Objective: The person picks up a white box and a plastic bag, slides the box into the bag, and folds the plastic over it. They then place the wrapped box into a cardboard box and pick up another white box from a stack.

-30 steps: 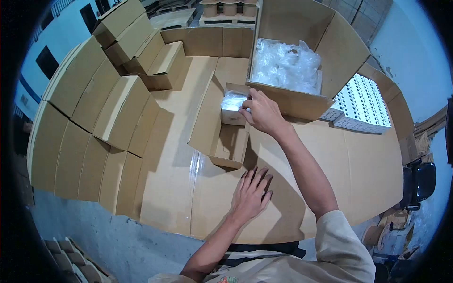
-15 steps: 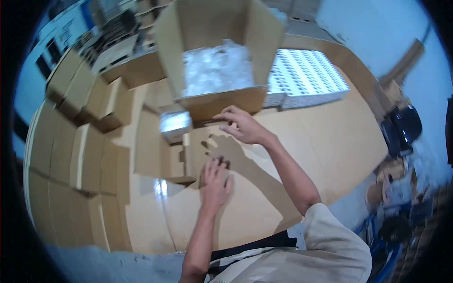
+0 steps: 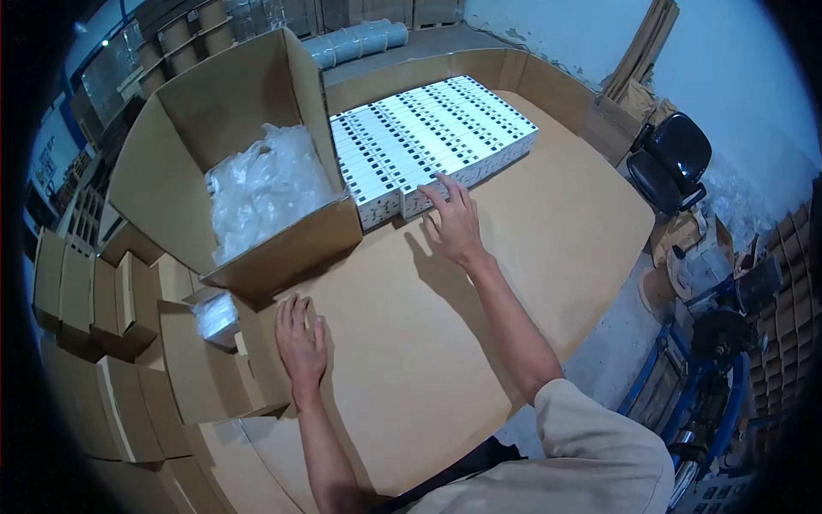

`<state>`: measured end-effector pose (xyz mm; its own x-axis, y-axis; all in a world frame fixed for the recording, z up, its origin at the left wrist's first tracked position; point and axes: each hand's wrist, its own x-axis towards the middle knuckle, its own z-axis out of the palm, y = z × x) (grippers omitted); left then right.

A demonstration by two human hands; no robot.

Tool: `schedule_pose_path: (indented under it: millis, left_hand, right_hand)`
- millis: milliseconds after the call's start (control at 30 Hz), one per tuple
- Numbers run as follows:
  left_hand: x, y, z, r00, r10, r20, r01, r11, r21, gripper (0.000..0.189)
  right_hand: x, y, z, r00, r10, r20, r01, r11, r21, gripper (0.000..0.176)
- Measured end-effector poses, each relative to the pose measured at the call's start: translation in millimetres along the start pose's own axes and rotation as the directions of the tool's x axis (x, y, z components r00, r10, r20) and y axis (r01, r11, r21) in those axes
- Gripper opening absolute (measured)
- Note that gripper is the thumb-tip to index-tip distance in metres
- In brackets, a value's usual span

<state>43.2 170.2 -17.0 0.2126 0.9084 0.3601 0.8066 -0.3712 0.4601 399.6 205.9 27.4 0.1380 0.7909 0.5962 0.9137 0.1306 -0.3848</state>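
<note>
My right hand (image 3: pixel 454 224) reaches to the near edge of a tightly packed block of small white boxes (image 3: pixel 437 128) with dark printed marks. Its fingers are spread and curved, fingertips right at the top edge of the front row. My left hand (image 3: pixel 301 347) lies on the cardboard-covered table (image 3: pixel 394 377), fingers stretched out, with nothing in it. Just left of it stands a small open carton (image 3: pixel 201 377) containing a shiny, plastic-wrapped block (image 3: pixel 217 319).
A large open carton (image 3: pixel 300 253) holding clear plastic bags (image 3: pixel 270 188) stands left of the white boxes. Several brown cartons (image 3: pixel 128 394) line the left side. A cardboard rim (image 3: pixel 548 86) borders the table's back. Beyond the right edge are a black chair (image 3: pixel 672 163) and blue-framed equipment (image 3: pixel 736 377).
The view has turned right. My right hand has moved from in front of the large carton to the white boxes. My left hand stays low over the table beside the small carton.
</note>
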Motion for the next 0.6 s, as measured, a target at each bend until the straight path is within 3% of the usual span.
schedule_pose_path:
  millis: [233,433,600]
  left_hand:
    - [20,-8,4,1.000,-0.006,0.011,0.006,1.000,0.010,0.042]
    - [21,-9,5,0.999,0.013,0.035,-0.014,0.999,0.033,0.042]
    - [19,-3,2,0.998,0.009,0.061,-0.012,0.999,0.050,0.044]
  right_hand:
    - [4,17,19,0.999,0.050,0.011,-0.046,0.973,-0.225,0.064]
    - [-1,26,18,0.993,-0.034,-0.110,0.015,0.984,-0.175,0.048]
    - [-6,28,20,0.990,-0.014,-0.144,0.002,0.997,-0.081,0.048]
